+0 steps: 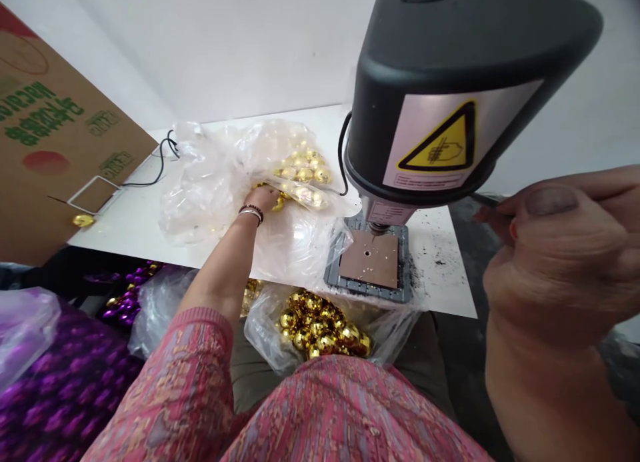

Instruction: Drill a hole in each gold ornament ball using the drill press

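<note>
Head view: the left hand (pixel 263 197) is sunk in the bag (pixel 197 195), fingertips hidden, pinch or spread untold; gold balls (pixel 305 175) are bunched beside those fingers, seemingly kept within easy reach. The lever (pixel 487 201) is gripped by the right hand's (pixel 560 262) curled fingers, apparently for control; between both hands, the drill (pixel 425 55) is poised above the board (pixel 356 272).

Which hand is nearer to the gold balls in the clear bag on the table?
Left. The left hand reaches into the clear bag, right beside the gold balls. The right hand is farther away, at the lever right of the black machine.
</note>
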`<state>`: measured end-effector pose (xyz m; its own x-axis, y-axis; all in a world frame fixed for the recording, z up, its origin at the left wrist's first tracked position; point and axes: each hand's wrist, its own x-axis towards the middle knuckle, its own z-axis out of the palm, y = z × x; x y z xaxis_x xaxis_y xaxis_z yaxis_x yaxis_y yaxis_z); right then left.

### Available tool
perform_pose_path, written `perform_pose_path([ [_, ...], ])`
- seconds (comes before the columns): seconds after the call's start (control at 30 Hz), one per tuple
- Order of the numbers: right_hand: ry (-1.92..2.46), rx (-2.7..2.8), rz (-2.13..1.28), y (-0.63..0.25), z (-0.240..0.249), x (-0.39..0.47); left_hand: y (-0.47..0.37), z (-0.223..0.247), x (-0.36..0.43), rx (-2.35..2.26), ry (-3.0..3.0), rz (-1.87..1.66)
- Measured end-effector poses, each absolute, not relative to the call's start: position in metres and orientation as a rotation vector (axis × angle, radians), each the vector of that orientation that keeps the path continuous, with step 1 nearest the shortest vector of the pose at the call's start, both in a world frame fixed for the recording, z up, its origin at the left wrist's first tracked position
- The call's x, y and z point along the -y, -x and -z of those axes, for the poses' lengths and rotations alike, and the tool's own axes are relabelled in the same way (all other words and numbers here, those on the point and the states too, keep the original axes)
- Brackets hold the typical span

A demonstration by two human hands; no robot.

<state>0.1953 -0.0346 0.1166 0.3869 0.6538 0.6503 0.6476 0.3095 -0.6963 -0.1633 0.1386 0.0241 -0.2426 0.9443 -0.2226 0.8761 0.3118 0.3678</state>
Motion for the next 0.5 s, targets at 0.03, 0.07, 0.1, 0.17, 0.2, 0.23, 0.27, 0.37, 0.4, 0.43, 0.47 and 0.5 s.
perform_pose_path([
  [0.03, 1.371, 1.286, -0.006, -0.195, -0.116, 0.035, 0.161, -0.023, -0.135, -2.159, -1.577, -0.212],
  [0.07, 1.367, 1.283, 0.0, -0.195, -0.114, 0.035, 0.158, -0.021, -0.13, -2.128, -1.538, -0.195],
  [0.1, 1.357, 1.286, 0.007, -0.196, -0.113, 0.035, 0.156, -0.019, -0.124, -2.096, -1.496, -0.193],
  [0.17, 1.313, 1.291, 0.027, -0.197, -0.109, 0.034, 0.151, -0.014, -0.108, -2.013, -1.386, -0.282],
  [0.2, 1.278, 1.296, 0.036, -0.197, -0.106, 0.033, 0.15, -0.011, -0.099, -1.945, -1.304, -0.381],
  [0.23, 1.246, 1.305, 0.041, -0.198, -0.104, 0.032, 0.148, -0.009, -0.089, -1.848, -1.204, -0.501],
  [0.27, 1.219, 1.314, 0.045, -0.198, -0.103, 0.03, 0.145, -0.007, -0.078, -1.726, -1.097, -0.621],
  [0.37, 1.163, 1.323, 0.028, -0.197, -0.099, 0.027, 0.133, -0.003, -0.048, -1.351, -0.878, -0.837],
  [0.4, 1.149, 1.314, 0.018, -0.196, -0.098, 0.026, 0.128, -0.002, -0.039, -1.264, -0.851, -0.864],
  [0.43, 1.128, 1.304, 0.011, -0.195, -0.098, 0.025, 0.121, -0.001, -0.032, -1.206, -0.846, -0.879],
  [0.47, 1.104, 1.297, 0.003, -0.195, -0.099, 0.025, 0.114, 0.0, -0.026, -1.171, -0.86, -0.881],
  [0.5, 1.084, 1.291, -0.004, -0.194, -0.1, 0.024, 0.107, 0.0, -0.021, -1.157, -0.888, -0.871],
])
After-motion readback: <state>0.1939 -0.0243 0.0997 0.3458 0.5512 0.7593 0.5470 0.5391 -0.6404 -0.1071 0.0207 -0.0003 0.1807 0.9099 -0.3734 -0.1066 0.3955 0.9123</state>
